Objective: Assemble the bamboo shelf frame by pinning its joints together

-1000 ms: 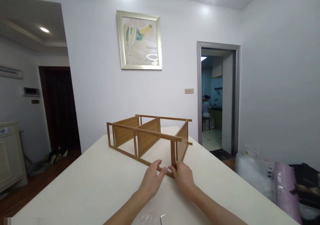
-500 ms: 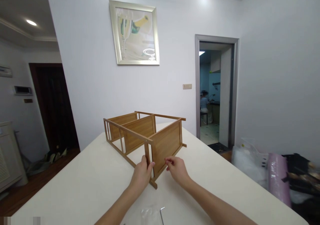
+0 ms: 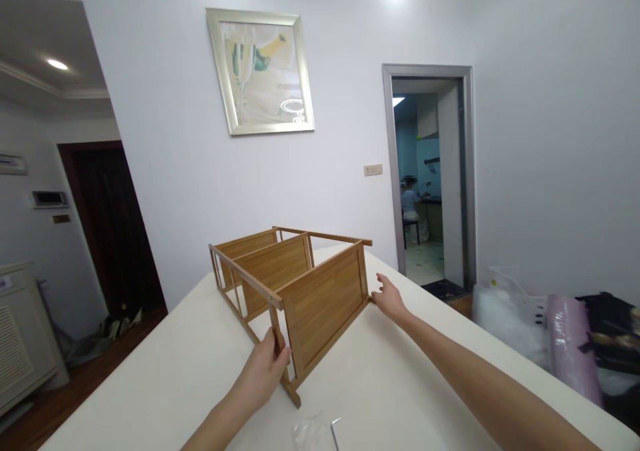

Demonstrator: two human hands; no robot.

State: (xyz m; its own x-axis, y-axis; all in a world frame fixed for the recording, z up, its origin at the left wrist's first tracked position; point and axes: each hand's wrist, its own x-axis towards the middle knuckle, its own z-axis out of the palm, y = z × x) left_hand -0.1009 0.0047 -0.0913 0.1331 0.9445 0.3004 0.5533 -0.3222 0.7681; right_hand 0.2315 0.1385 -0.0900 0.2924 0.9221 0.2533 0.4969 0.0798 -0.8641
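A wooden shelf rack [image 3: 325, 304] lies on its side on the white table [image 3: 165, 377], its panels standing on edge. My left hand [image 3: 267, 364] is wrapped round the short crossbar at the rack's near left end. At the far right end, my right hand [image 3: 389, 297] is beside the rack's lower leg, fingers apart; whether they touch the leg I cannot tell. An Allen key [image 3: 335, 431] and a clear plastic bag [image 3: 309, 431] lie on the table near me.
On the right, a pink wrapped roll [image 3: 573, 344] and clear plastic packaging [image 3: 507, 324] sit beyond the table edge. Behind are a wall with a framed picture [image 3: 265, 71] and a doorway, through which a person [image 3: 410, 201] is seated.
My right hand has moved from the near panel's lower edge to the rack's far right leg, and its fingers have spread. The rack's near end has swung slightly left, my left hand still holding it.
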